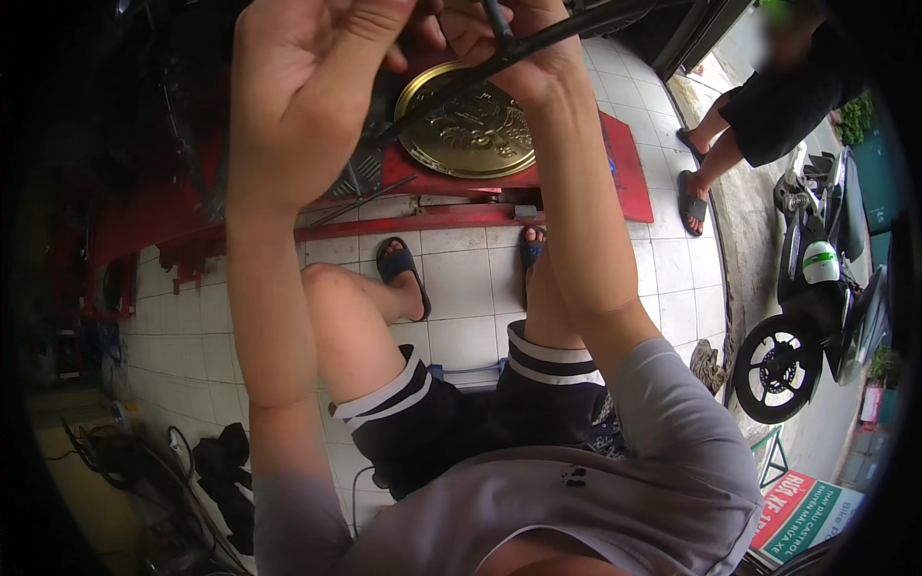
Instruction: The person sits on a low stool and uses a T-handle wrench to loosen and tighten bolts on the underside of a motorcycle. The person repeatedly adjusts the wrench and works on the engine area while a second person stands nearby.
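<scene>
From the head camera we see both hands raised together near the top edge: our right hand [514,48] is clamped on a thin black rod [480,72], whose long axis slants down-left toward our left hand [307,86]. That hand's fingers curl near the rod's lower end; we cannot tell its grip. Below sits a round brass plate [471,120] on a red stand [615,163].

- One view only — a wide fisheye worn on the person's head, the left of a side-by-side pair.
- It looks steeply down the body: shirt and shorts fill the lower edge, knees and sandalled feet lie beyond on the tiled floor [461,278].
- Both forearms rise from below to the top edge, very near the lens.
- Straight lines bend toward the dark rim.
</scene>
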Motion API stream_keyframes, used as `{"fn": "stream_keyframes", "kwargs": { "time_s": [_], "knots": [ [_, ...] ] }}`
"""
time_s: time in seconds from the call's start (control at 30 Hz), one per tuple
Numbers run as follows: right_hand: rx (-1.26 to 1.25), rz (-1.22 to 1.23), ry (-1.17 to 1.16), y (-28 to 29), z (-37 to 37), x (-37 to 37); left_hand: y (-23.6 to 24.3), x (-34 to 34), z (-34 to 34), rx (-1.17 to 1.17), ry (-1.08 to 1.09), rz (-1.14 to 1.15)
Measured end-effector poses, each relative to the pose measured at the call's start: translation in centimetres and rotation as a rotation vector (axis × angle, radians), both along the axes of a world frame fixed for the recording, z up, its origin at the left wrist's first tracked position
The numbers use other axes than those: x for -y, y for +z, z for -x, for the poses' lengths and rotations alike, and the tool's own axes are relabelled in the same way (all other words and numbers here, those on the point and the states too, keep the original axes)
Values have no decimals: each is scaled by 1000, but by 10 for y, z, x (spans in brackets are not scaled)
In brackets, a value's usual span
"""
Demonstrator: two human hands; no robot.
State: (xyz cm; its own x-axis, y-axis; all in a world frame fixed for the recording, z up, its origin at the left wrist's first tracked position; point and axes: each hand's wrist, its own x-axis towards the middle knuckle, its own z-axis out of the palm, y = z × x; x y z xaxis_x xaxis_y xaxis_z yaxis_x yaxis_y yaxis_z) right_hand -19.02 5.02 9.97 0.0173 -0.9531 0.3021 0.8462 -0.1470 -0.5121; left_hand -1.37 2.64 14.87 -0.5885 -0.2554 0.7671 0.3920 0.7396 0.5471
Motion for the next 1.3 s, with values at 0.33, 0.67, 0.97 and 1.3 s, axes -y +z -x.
{"fn": "stream_keyframes", "kwargs": {
  "time_s": [0.33, 0.67, 0.97, 1.3],
  "knots": [
    [-582, -194, -116, -29, 38, -35, -176, 74, 31, 1053, 620, 71],
    [-951, -556, -235, -75, 70, -59, -183, 72, 57, 1240, 700, 182],
    [-969, -487, -98, -75, 86, -74, -189, 65, 68, 1263, 760, 178],
    [-973, -471, -94, -73, 87, -79, -191, 63, 62, 990, 683, 99]
  ]
}}
